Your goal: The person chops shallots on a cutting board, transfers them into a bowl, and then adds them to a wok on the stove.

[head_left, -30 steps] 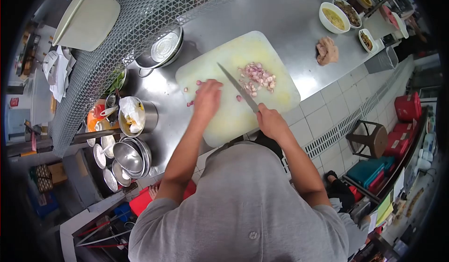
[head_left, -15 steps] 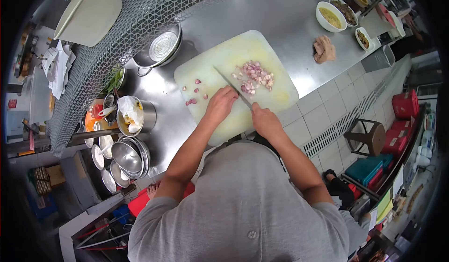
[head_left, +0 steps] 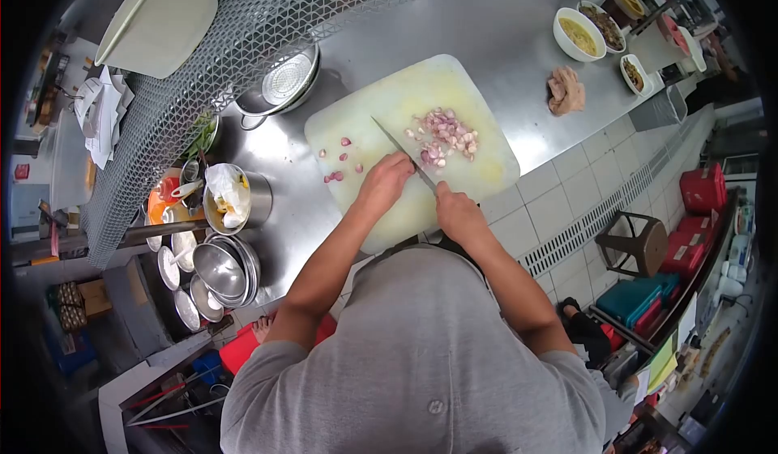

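Shallots [head_left: 447, 132], seemingly mid-slice! Right hand [head_left: 459, 213] clenches knife [head_left: 393, 140]; left hand [head_left: 386, 181] curls beside it, hold hidden. Next cut needs steady guiding.

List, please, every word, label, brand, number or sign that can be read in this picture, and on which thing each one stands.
No text can be read here.
Knife and board: no lettering seen.
Shirt: a round mark, too small to make out.
Papers and yellow sheet: too blurred to tell if they bear writing.

Shallots [head_left: 444, 134] pink/wht, board [head_left: 409, 98] wht w/ yel patches, shirt [head_left: 438, 341] gry
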A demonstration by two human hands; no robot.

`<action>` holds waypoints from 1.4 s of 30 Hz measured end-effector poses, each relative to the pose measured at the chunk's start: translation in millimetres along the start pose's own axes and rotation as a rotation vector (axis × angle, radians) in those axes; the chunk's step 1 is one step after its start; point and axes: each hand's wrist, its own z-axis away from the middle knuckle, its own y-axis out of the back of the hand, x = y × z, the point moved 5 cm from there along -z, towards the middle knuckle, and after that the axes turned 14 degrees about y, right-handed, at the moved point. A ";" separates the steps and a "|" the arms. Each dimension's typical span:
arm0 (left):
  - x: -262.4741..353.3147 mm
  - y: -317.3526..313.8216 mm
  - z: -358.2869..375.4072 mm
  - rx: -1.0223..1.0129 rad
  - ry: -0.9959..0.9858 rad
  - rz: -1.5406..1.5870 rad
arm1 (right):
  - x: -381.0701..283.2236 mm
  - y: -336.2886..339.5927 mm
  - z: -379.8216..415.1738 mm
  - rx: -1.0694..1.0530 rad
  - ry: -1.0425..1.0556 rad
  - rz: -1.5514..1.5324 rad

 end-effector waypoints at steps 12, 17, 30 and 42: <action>2.2 7.4 -1.7 0.023 -0.018 0.041 | -3.5 -0.5 2.7 0.078 0.052 -0.098; -1.5 7.5 3.2 0.025 -0.005 0.049 | -11.1 8.7 4.9 0.033 0.008 -0.074; -11.7 -5.1 4.9 0.060 -0.040 0.044 | 6.7 1.6 -2.9 0.124 -0.004 -0.045; -10.5 -0.4 2.5 0.059 -0.049 0.044 | -7.3 0.4 -0.5 -0.062 -0.029 0.013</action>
